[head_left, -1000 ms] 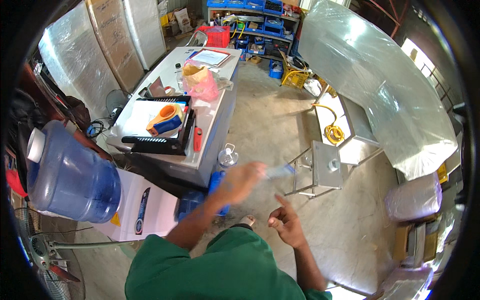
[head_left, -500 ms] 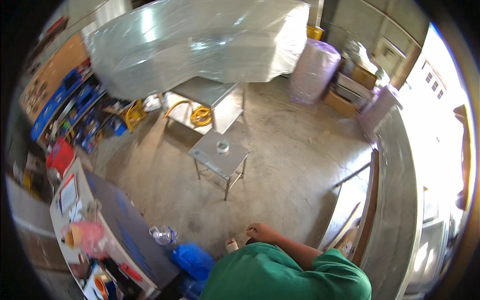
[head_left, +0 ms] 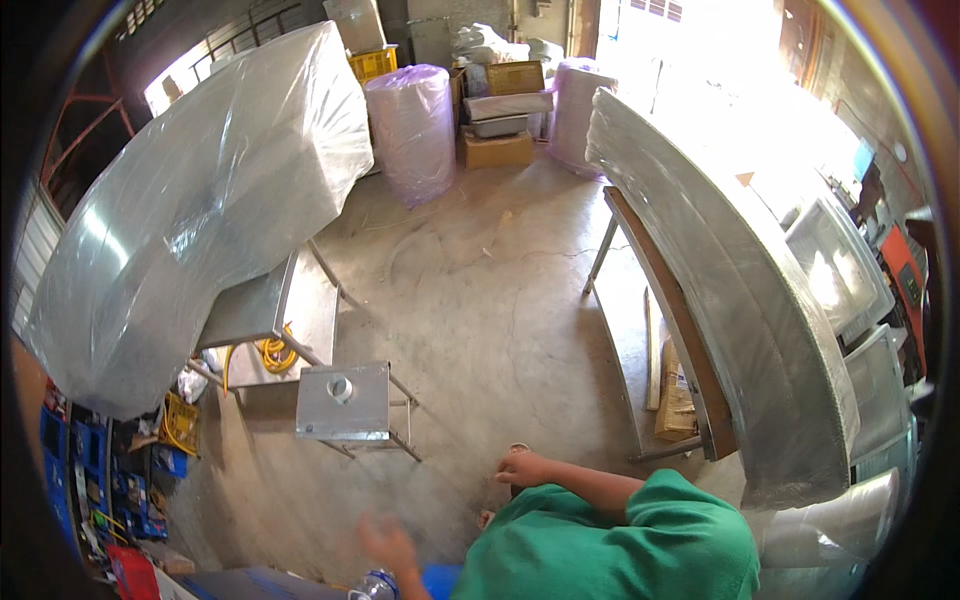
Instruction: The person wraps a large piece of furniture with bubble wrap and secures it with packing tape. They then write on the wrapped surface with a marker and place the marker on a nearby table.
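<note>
My right hand is held in front of my body with its fingers curled in. I make out nothing in it. Smeared by motion, my left hand is in the air at the lower left, and its fingers cannot be read. The thing closest to it is a clear plastic bottle, partly cut off by my left forearm. Ahead on the left stands a small metal stool with a roll of tape on top.
A large plastic-wrapped object rests on a metal table; a coiled yellow hose is on its lower shelf. To the right, a long wrapped panel lies on another table. Purple-wrapped rolls and cardboard boxes stand far ahead.
My view has swung right, so the stool and wrapped object sit further left and the right-hand table shows more fully. My left hand has come into view; my right stays in front of me.
</note>
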Motion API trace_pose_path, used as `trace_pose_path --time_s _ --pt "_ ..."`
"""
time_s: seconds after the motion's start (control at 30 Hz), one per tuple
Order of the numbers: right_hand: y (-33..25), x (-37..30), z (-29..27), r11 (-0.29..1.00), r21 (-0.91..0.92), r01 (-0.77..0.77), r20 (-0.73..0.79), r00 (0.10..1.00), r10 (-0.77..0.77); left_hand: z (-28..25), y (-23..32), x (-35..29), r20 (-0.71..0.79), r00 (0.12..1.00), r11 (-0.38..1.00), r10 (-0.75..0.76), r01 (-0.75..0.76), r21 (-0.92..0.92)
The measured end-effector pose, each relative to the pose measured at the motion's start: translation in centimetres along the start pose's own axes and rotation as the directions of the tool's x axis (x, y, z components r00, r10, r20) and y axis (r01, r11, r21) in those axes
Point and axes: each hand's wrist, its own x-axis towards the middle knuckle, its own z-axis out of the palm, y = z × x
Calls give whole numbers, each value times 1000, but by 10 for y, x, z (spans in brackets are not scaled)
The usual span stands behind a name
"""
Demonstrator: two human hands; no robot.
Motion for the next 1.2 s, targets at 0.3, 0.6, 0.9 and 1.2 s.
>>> trace_pose_path --time_s 0.3,0.6,0.9,1.2 --pt "82 -33 -50 900 334 -280 -128 933 337 164 101 55 785 601 988 150 -63 -140" --pt "145 51 -170 811 265 -522 450 811 375 175 -78 80 504 239 548 -830 523 653" --pt "214 129 -225 671 400 -624 533 754 384 360 -1 148 685 569 885 -455 370 281" --pt "340 207 -273 658 497 -565 175 808 562 505 56 290 716 410 824 -565 317 469"
